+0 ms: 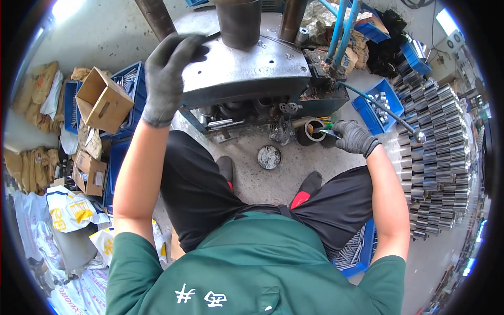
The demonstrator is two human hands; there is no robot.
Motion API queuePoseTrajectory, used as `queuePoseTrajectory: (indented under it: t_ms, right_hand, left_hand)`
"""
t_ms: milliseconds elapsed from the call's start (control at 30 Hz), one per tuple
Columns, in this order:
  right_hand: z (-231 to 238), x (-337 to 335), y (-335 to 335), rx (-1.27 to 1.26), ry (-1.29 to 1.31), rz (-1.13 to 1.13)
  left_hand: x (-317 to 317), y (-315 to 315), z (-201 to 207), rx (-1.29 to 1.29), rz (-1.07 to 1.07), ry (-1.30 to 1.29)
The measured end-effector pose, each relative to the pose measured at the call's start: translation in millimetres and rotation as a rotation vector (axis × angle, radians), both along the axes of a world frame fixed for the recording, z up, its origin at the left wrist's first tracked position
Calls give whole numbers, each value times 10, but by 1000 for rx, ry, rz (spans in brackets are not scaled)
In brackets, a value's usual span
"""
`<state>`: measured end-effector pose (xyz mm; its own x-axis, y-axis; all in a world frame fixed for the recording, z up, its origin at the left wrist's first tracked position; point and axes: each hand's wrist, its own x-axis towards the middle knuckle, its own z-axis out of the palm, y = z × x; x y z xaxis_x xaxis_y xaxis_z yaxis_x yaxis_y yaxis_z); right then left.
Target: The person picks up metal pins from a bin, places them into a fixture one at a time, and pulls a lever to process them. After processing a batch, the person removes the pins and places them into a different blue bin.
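My left hand (170, 73), in a dark grey glove, is raised over the left part of the machine's shiny metal plate (239, 71). Its fingers are curved and apart, a little blurred at the tips, and I see nothing held in them. A dark upright cylinder (239, 23) stands on the plate beyond the fingertips. My right hand (357, 137), gloved too, is closed around a small green-handled tool (328, 127), perhaps a brush; the glove hides part of it. The tool points toward a dark round pot (311, 137) with something brownish inside, standing low beside the machine.
Tall stacks of shiny metal tubes (433, 157) line the right side. A blue bin of metal parts (377, 105) stands beyond my right hand, near a ball-ended lever (419, 136). A cardboard box (105, 102) sits on blue bins at left. A round tin (269, 157) lies between my feet.
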<state>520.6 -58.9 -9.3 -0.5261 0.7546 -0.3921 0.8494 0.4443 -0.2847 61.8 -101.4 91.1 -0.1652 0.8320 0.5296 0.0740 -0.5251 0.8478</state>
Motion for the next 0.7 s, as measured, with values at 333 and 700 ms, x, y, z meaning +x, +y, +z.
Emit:
queuePoseTrajectory:
  t_ms: [333, 700]
  right_hand:
    - [-180, -185, 38, -40, 100, 65]
    - [309, -1319, 669, 174, 512, -276]
  left_hand:
    - [452, 702, -733, -287, -25, 592]
    - [-90, 1155, -1117, -267, 177, 721]
